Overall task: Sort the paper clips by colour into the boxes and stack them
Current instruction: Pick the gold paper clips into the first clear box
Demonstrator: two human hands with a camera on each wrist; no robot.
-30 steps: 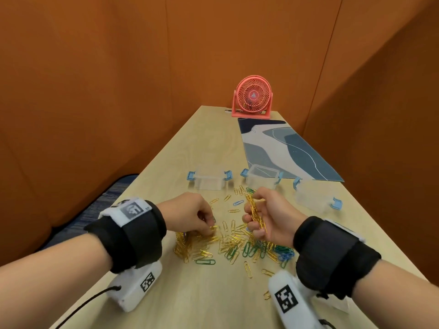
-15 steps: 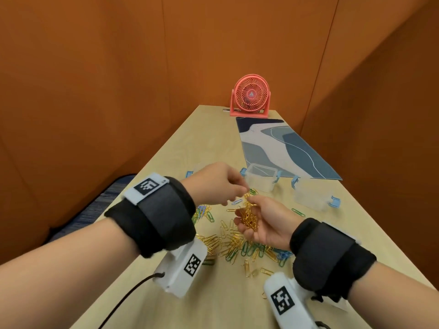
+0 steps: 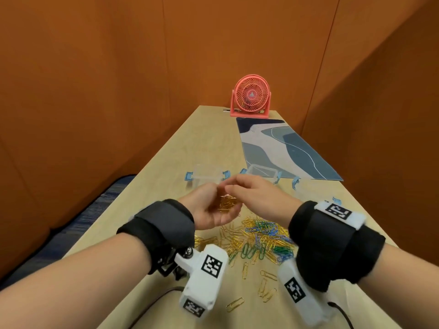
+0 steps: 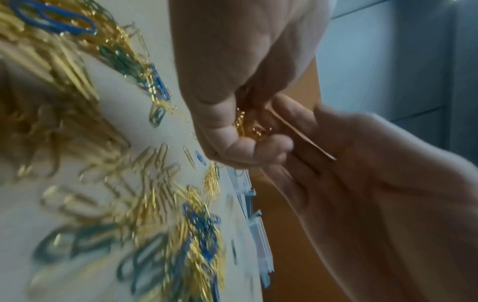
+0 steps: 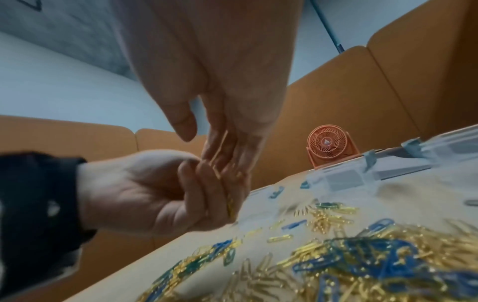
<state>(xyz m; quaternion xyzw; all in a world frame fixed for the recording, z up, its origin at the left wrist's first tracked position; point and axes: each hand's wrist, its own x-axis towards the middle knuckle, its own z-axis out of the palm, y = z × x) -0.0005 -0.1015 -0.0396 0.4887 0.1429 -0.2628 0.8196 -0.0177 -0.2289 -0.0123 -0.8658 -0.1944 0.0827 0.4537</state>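
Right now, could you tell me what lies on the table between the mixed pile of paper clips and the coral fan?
In the head view, three clear boxes stand just beyond the pile; past them, bare table beside a patterned mat runs to the fan.

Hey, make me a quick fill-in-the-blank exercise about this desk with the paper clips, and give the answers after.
1. The bunch of paper clips cupped in the left hand is ____ in colour.
2. The fan at the far end of the table is ____.
3. The loose pile on the table mixes gold, blue and ____ clips.
4. The clear boxes have latches coloured ____.

Missing words: gold; pink; green; blue
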